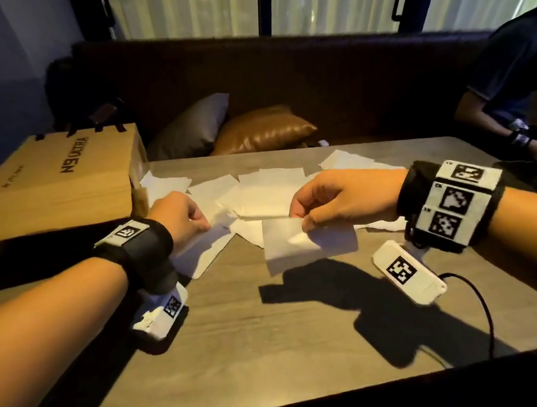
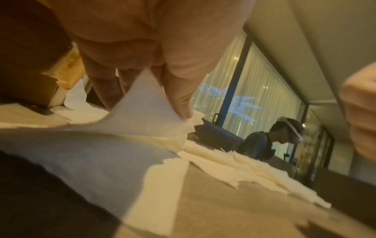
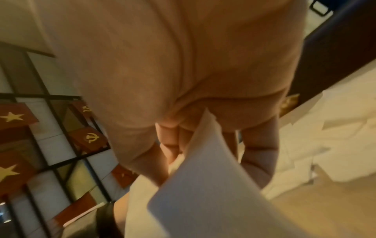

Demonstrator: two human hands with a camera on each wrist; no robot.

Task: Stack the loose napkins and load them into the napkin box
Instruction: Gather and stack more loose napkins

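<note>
Several loose white napkins [image 1: 268,186] lie scattered across the middle of the wooden table [image 1: 261,335]. My left hand [image 1: 181,217] pinches the corner of one napkin [image 1: 203,252] that lies on the table; the left wrist view shows that corner [image 2: 146,112] lifted between thumb and fingers. My right hand [image 1: 325,200] holds up another napkin [image 1: 303,243] by its top edge, hanging above the table; the right wrist view shows this napkin [image 3: 203,185] pinched between thumb and fingers. A wooden napkin box [image 1: 54,185] stands at the left, just behind my left hand.
Two cushions [image 1: 233,132] lie on the dark bench behind the table. Another person [image 1: 519,82] sits at the far right with a hand on the table. A black cable [image 1: 481,304] runs from my right wrist over the near right of the table.
</note>
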